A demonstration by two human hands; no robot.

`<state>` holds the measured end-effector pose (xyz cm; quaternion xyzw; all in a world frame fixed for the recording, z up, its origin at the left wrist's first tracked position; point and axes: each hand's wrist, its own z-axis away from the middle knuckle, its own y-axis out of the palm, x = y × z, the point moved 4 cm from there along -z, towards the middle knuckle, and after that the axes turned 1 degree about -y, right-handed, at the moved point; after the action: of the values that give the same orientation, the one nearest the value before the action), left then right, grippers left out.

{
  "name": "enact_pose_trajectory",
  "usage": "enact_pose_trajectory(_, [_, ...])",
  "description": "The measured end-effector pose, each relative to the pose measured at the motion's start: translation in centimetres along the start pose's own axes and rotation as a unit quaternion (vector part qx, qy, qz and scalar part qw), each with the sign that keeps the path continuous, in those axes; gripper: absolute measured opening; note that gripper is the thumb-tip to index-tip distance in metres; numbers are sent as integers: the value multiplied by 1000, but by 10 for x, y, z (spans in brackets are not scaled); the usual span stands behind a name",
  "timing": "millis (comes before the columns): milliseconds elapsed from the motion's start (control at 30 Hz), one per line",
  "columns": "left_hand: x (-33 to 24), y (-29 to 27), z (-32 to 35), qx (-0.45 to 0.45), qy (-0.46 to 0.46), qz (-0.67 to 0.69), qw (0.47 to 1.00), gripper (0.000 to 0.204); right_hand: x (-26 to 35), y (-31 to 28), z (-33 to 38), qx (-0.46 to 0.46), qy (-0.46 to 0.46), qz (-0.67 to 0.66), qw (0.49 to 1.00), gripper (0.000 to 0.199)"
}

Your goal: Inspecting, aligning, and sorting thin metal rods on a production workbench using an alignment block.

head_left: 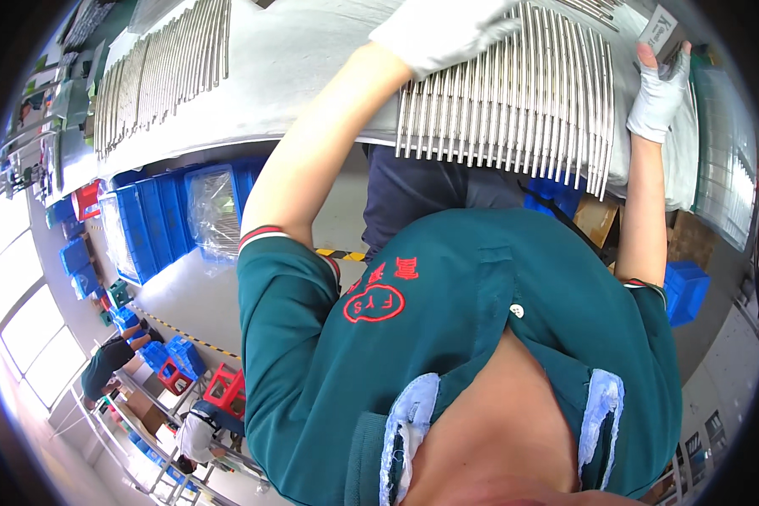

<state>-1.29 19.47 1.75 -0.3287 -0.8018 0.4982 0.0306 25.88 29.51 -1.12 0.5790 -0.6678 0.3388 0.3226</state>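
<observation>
Many slim, shiny metal rods (514, 110) lie side by side in a row on the pale-covered table, their near ends reaching over its edge. My left hand (443, 34), in a white glove, rests across the far part of this row with its fingers stretched out to the right, cut off partly by the upper frame edge. To the right of the rods, my right hand (658, 93), in a white glove with bare fingertips, is closed on a small white-and-grey block (662, 34) with print on it, held between thumb and fingers.
Another row of metal rods (164, 72) lies on the table (295, 59) at the left. Blue crates (148, 223), one bagged in clear plastic, stand below the table's left side. A blue bin (686, 291) and cardboard boxes are at the right. Other people (105, 367) work far left.
</observation>
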Motion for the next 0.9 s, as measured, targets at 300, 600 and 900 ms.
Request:
enact_pose_trajectory(300, [26,4,18,45,-42,-66,996,55,9,0,2,-12,36,26,999,91])
enact_pose_trajectory(600, [21,-4,17,35,-48,-109,992,53,6,-2,1,-5,14,30,999,88])
enact_pose_trajectory(900, [3,15,0,15,-9,-90,996,54,-1,-5,-3,-27,-9,-32,999,90])
